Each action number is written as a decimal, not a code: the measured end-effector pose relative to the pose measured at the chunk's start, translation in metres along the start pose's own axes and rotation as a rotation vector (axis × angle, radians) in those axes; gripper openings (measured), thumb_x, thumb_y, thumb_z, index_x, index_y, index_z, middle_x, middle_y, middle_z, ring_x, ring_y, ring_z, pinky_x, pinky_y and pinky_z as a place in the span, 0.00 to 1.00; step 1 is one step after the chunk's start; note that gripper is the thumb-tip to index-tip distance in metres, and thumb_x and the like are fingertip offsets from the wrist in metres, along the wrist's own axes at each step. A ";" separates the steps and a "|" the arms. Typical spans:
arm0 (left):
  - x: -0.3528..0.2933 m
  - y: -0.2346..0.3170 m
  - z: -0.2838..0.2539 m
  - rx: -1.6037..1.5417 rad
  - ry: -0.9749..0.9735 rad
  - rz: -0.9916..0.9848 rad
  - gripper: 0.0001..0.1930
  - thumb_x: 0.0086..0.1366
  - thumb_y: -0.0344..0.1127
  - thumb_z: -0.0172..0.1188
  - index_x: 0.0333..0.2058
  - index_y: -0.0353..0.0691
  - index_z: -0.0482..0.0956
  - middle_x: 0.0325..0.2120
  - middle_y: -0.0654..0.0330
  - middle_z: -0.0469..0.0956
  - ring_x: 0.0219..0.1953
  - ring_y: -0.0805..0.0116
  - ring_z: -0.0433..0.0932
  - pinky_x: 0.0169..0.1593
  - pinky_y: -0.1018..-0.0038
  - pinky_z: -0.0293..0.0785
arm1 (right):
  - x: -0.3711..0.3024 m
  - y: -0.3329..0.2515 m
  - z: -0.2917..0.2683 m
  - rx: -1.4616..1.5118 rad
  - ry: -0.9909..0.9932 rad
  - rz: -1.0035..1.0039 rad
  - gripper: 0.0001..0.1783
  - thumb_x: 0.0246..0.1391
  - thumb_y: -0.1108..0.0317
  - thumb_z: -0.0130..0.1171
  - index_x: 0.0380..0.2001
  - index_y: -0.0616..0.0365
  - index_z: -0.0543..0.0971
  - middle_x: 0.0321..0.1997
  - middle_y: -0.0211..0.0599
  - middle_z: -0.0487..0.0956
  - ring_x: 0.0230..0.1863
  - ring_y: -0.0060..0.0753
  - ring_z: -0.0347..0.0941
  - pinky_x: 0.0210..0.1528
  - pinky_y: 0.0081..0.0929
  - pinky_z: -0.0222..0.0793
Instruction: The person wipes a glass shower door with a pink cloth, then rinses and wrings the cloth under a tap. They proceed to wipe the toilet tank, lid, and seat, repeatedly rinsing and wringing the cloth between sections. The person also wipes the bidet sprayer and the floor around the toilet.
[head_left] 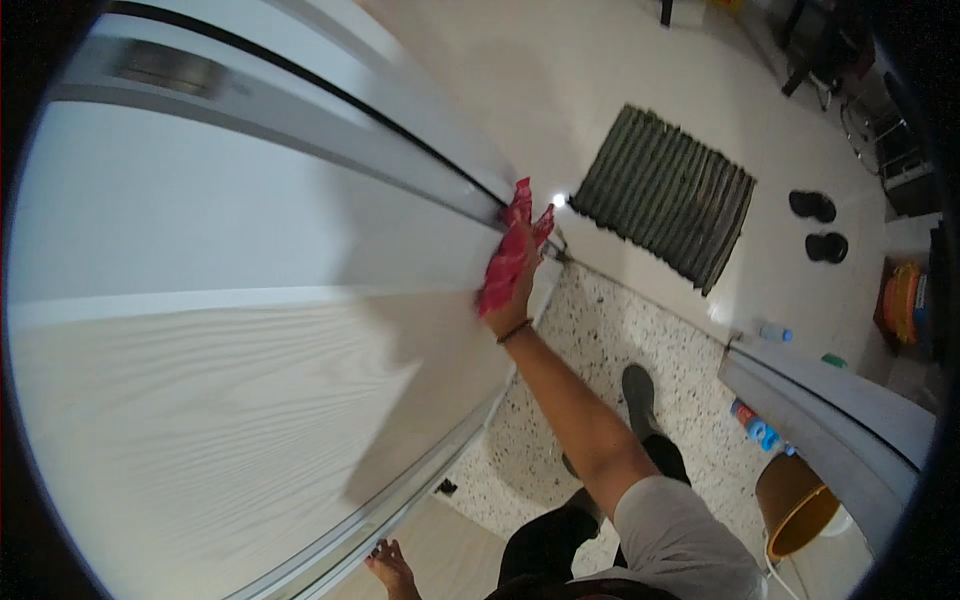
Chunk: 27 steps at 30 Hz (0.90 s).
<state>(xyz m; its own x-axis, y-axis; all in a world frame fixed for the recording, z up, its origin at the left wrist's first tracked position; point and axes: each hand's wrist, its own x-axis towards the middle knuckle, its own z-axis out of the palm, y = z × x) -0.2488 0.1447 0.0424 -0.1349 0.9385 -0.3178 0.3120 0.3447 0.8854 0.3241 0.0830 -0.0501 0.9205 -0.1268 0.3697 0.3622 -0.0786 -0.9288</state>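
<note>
My right arm reaches forward, and my right hand [515, 290] presses a crumpled red cloth [508, 262] against the far edge of a white door [230, 210]. The cloth covers most of that hand's fingers. A dark bracelet [515, 332] circles the wrist. Low in the picture, my left hand [392, 570] is beside the door's near metal edge [370, 520], its fingertips at or close to that edge. Its fingers are apart and nothing is seen in them. A metal latch plate [170, 68] is set in the door's frame strip at the upper left.
A dark striped mat [665, 195] lies on the pale floor beyond the speckled threshold [600, 310]. Black slippers [812, 206] are to its right. An orange-brown bucket [795, 505] and several bottles [760, 430] stand by the right door frame [820, 400].
</note>
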 end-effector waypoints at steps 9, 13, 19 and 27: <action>0.021 -0.002 0.038 0.147 -0.068 0.118 0.04 0.53 0.27 0.52 0.30 0.38 0.72 0.28 0.63 0.74 0.33 0.70 0.74 0.41 0.75 0.72 | -0.258 0.472 -0.038 0.755 -0.072 1.371 0.30 0.56 0.48 0.41 0.59 0.49 0.61 0.59 0.32 0.63 0.59 0.35 0.58 0.60 0.30 0.49; -0.016 0.036 0.030 0.244 0.081 0.191 0.11 0.50 0.23 0.52 0.35 0.35 0.73 0.32 0.58 0.76 0.36 0.66 0.75 0.43 0.72 0.74 | -0.454 0.323 0.030 0.663 -0.116 2.053 0.31 0.55 0.48 0.43 0.59 0.51 0.60 0.59 0.34 0.64 0.60 0.36 0.56 0.61 0.33 0.48; -0.006 0.029 0.016 0.244 0.061 0.156 0.16 0.50 0.20 0.52 0.40 0.31 0.71 0.37 0.54 0.75 0.41 0.65 0.75 0.46 0.71 0.74 | -0.384 0.217 0.031 1.130 -0.019 1.610 0.33 0.56 0.45 0.39 0.58 0.56 0.61 0.61 0.32 0.62 0.61 0.34 0.54 0.63 0.28 0.48; 0.018 0.008 -0.001 0.103 -0.125 0.218 0.09 0.59 0.27 0.51 0.37 0.31 0.72 0.36 0.54 0.75 0.38 0.64 0.75 0.49 0.66 0.71 | -0.305 -0.172 0.011 0.936 -0.415 0.927 0.22 0.54 0.51 0.43 0.51 0.44 0.68 0.53 0.33 0.66 0.54 0.35 0.60 0.62 0.46 0.44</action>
<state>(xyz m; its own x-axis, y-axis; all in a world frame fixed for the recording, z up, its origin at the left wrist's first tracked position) -0.2500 0.1642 0.0448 0.0612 0.9837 -0.1690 0.4157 0.1288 0.9003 -0.0174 0.1465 -0.0037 0.7930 0.5468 -0.2687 -0.5903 0.5801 -0.5613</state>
